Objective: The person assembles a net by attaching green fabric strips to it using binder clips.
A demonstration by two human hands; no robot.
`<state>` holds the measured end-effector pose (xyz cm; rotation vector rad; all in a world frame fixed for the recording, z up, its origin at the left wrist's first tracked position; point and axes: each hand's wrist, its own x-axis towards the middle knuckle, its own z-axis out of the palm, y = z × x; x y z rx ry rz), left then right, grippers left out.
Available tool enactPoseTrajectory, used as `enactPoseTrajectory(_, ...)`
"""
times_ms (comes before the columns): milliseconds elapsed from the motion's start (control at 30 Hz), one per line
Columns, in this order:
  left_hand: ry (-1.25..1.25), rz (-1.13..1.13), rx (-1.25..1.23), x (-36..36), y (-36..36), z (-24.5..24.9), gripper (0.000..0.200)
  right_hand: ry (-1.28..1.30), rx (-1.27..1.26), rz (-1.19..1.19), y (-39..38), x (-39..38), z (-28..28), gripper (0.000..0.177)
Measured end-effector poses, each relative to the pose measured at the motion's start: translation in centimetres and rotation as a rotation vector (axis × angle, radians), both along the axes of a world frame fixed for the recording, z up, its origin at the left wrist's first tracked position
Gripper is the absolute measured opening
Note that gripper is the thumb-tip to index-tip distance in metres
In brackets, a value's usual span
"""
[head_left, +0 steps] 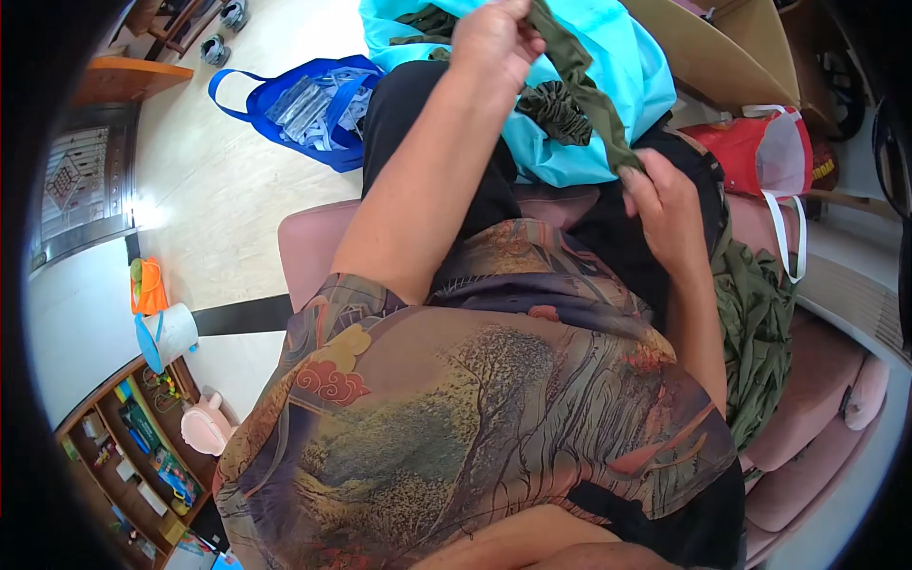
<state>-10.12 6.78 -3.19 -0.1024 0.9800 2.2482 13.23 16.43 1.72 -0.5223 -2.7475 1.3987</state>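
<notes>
At the top centre of the frame, two bare hands hold a long, narrow strip of olive-green fabric point(587, 81) between them. The left hand point(492, 46) grips the strip near the top edge, its fingers closed around the cloth. The right hand point(668, 198), lower and to the right, pinches the strip's lower end between thumb and fingers. The strip slants down from left to right above an open turquoise bag point(560, 169), where a gathered bunch of dark green fabric point(556, 112) lies just beside it. Upper left of centre, a blue tote bag point(318, 157) on the pale floor point(204, 171) holds clear and light-blue packets point(318, 104). At upper right are a red bag point(736, 152) with white handles and a cardboard box point(736, 57). Below the red bag, crumpled green cloth point(758, 332) lies on a pink sofa point(807, 408), beside the person's patterned shirt point(475, 399).
</notes>
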Motion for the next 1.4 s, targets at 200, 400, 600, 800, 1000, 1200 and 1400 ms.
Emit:
enactPoseTrajectory(200,-0.099,0.024,0.030,-3.8,-1.4,-4.0,0.011,0.170,0.234,0.143,0.8,3.1,-1.1,0.029)
enactPoseTrajectory(400,0.147,-0.087,-0.062,4.2,1.5,0.3,0.019,0.329,-0.228,-0.179,-1.0,-2.6,0.5,0.035)
enactPoseTrajectory(600,0.117,0.069,0.015,0.7,0.7,-1.2,0.015,-0.001,-0.144,-0.014,-0.9,-1.5,-0.6,0.018)
enactPoseTrajectory(800,0.049,0.059,-0.067,0.5,-0.6,-1.3,0.014,0.091,-0.097,0.006,-0.6,2.1,-1.4,0.027)
enactPoseTrajectory(1000,0.108,-0.139,-0.058,7.5,1.0,0.3,0.021,0.141,-0.369,-0.186,-0.5,-0.2,-1.1,0.037)
enactPoseTrajectory(1200,0.049,-0.428,-0.276,12.2,-0.8,-0.2,0.023,0.070,-0.172,-0.224,-2.1,3.9,-0.4,0.040)
enactPoseTrajectory(1400,0.003,-0.863,-0.446,18.0,-1.6,-0.9,0.029,-0.192,-0.235,-0.241,-1.5,6.7,0.4,0.044)
